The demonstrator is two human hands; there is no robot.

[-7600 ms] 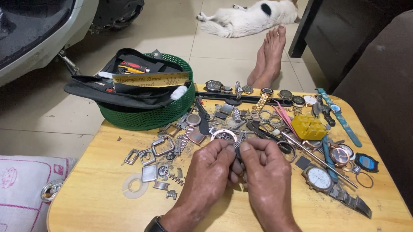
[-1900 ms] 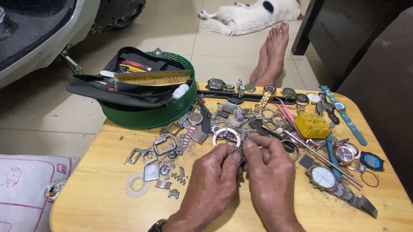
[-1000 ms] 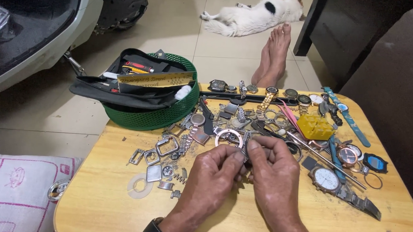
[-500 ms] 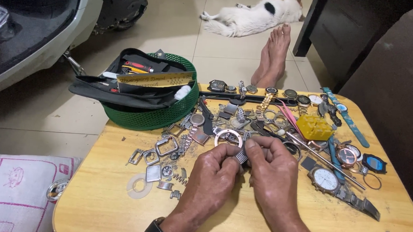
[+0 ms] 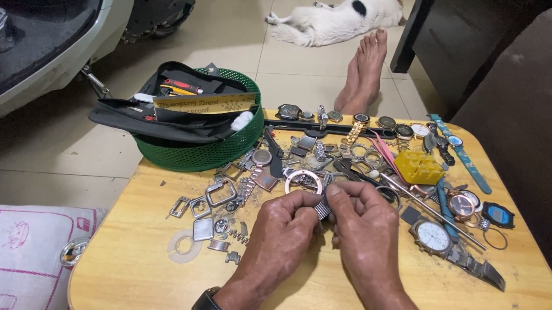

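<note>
Both hands, left hand [image 5: 285, 233] and right hand [image 5: 362, 230], are pinched on a metal watch-band segment [image 5: 322, 208]; light, flexible, slippery, best gripped by its edges.

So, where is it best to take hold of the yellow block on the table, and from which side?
Grip the yellow block across its two long sides, coming from above. It lies flat among the watch parts, its top is bare, and pink tweezers and a metal rod crowd its lower sides, so a low approach looks awkward.

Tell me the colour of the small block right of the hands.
Yellow; the small block shows best in the head view.
</note>
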